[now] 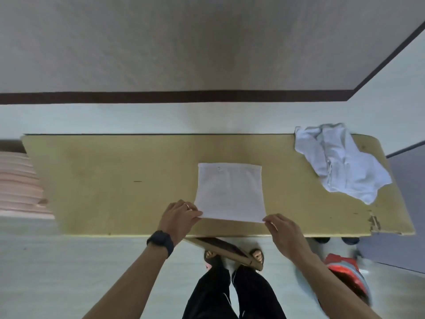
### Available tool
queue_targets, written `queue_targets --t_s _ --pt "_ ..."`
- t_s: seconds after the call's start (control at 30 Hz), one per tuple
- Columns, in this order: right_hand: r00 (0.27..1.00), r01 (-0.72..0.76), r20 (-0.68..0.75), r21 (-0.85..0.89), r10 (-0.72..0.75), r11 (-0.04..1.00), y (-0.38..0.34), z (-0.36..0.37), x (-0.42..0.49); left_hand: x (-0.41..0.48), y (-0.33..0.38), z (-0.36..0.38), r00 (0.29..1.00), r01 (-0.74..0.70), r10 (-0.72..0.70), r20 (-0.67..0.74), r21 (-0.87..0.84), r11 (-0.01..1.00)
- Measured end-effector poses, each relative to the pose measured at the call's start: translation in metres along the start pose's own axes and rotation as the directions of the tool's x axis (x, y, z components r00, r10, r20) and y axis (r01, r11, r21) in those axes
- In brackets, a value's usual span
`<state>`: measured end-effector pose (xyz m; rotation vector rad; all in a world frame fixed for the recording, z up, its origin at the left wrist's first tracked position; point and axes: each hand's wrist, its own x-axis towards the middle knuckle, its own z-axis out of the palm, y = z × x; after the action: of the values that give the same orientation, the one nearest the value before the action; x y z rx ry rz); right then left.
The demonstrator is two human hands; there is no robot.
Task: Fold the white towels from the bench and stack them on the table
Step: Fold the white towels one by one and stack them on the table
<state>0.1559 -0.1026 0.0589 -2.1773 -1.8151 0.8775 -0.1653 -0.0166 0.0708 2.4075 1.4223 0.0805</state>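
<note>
Left hand, right hand pinch near corners of the folded towel — crumpled towels lie well apart.

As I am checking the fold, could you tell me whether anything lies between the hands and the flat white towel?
Nothing visible does. The left hand and the right hand pinch the two near corners of the flat towel, and the crumpled towels lie apart at the right end of the wooden surface.
</note>
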Motion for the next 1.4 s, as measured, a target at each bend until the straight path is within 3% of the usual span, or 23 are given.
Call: queue_targets --t_s 0.13,0.23,0.3,0.37,0.43,0.53,0.67,0.9,1.4 --pt "0.987 -0.073 0.143 -0.026 0.076 0.997 0.019 0.037 -0.041 -0.043 0.003 0.046 0.995 0.021 -0.017 0.097 -0.039 0.999" --pt "0.984 -0.095 0.151 -0.008 0.095 0.995 0.023 0.045 -0.056 -0.061 0.001 0.059 0.995 0.037 -0.028 0.096 -0.089 0.995" --pt "0.985 -0.134 0.118 0.040 0.129 0.990 0.020 0.044 -0.054 -0.061 0.002 0.058 0.986 0.142 -0.123 0.108 -0.180 0.973" --pt "0.982 -0.185 0.062 0.133 0.178 0.974 0.014 0.039 -0.044 -0.051 0.003 0.049 0.938 0.337 -0.286 0.196 -0.328 0.882" --pt "0.966 -0.243 -0.013 0.298 0.258 0.923 0.007 0.031 -0.023 -0.030 -0.001 0.042 0.881 0.472 -0.398 0.256 -0.536 0.700" --pt "0.916 -0.293 -0.096 0.499 0.388 0.815 0.000 0.024 0.013 0.007 -0.008 0.035 0.842 0.494 -0.502 0.198 -0.659 0.568" --pt "0.876 -0.289 -0.154 0.592 0.458 0.752 0.001 0.030 0.054 0.048 -0.018 0.042 0.791 0.533 -0.566 0.231 -0.716 0.452" --pt "0.872 -0.302 -0.192 0.513 0.450 0.804 0.015 0.048 0.094 0.077 -0.033 0.065 0.749 0.572 -0.617 0.241 -0.705 0.419" --pt "0.875 -0.295 -0.290 0.314 0.387 0.903 0.016 0.062 0.104 0.088 -0.033 0.076 0.760 0.620 -0.625 0.179 -0.488 0.614"
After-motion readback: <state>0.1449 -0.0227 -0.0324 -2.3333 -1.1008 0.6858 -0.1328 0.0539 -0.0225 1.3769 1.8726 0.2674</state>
